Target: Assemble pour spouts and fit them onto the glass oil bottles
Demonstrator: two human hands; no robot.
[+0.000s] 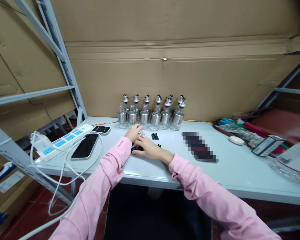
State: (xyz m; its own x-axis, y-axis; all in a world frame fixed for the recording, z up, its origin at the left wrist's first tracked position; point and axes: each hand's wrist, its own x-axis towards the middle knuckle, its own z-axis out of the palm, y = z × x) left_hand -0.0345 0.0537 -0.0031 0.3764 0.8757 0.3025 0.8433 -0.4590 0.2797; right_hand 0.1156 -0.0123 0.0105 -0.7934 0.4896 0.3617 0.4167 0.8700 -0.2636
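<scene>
My left hand (134, 134) is closed at the middle of the table, fingers bent around a small silvery piece (140, 132) that I cannot make out. Close beside it, my right hand (150, 148) curls over small black parts (135, 149), its fingertips near the same silvery piece. What the right fingers grip is mostly hidden. A few black spout pieces (155, 136) lie just beyond the right hand. Behind both hands stand two rows of glass bottles with steel sleeves (156, 119). The back ones and some at the front right carry metal pourers (167, 102); several front bottles have bare necks.
On the left lie a power strip (65, 141), a phone (85, 146), a small dark device (101, 129) and looping white cables (62, 180). To the right are a blurred-out dark item (199, 147), a white oval object (236, 140), a small box (268, 145) and cloths (245, 130).
</scene>
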